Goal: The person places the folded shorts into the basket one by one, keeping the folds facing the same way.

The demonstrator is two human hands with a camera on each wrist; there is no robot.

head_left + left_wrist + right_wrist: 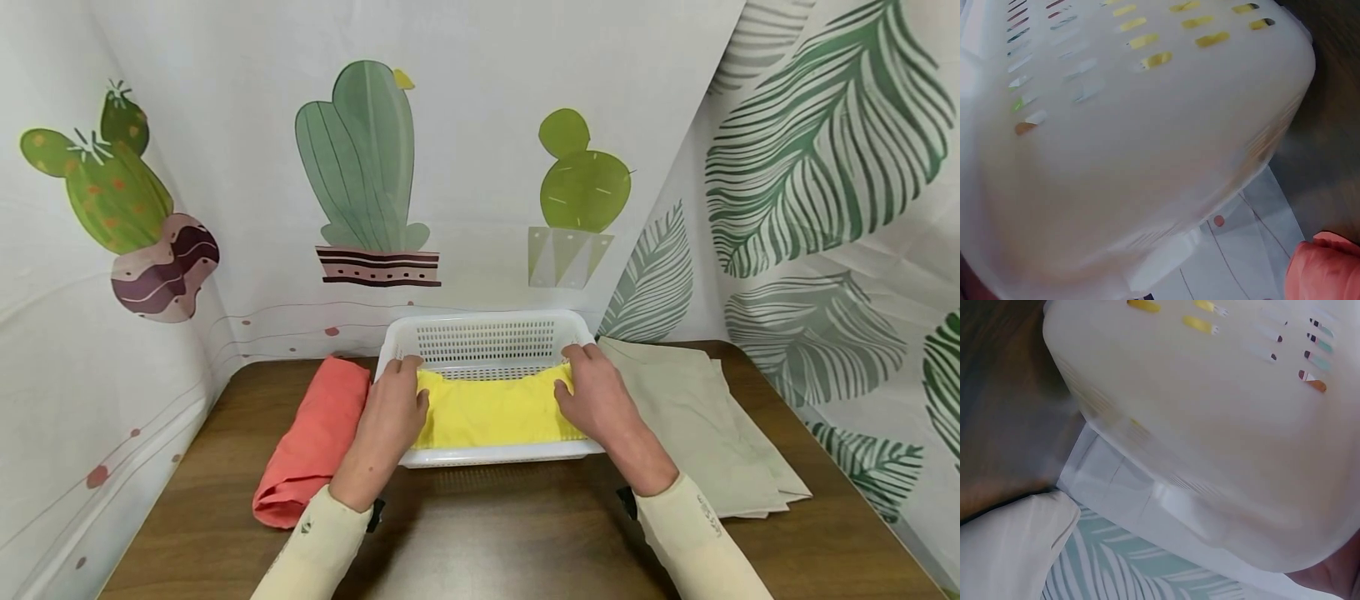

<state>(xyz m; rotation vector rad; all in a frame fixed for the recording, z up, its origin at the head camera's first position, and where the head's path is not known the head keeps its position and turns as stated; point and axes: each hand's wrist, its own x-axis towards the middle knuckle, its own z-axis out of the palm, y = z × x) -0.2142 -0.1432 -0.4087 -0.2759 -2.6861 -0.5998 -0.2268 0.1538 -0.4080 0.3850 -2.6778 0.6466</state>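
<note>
A yellow folded cloth (495, 412) lies lengthwise inside a white slotted plastic basket (498, 455). My left hand (390, 412) reaches over the basket's left end and pinches the cloth's left end between thumb and fingers. At the opposite end my right hand (602, 396) grips the cloth's right end, with the wrist over the rim. Both wrist views are mostly filled by the basket's outer walls (1116, 162) (1197, 425). Yellow shows through the slots there, and most of each hand is hidden.
A rolled red cloth (318, 442) lies left of the basket on the brown wooden table (480, 542). To the right is a flat, folded pale grey-green cloth (682, 425). A white curtain (480, 158) with cactus and leaf prints hangs behind the table.
</note>
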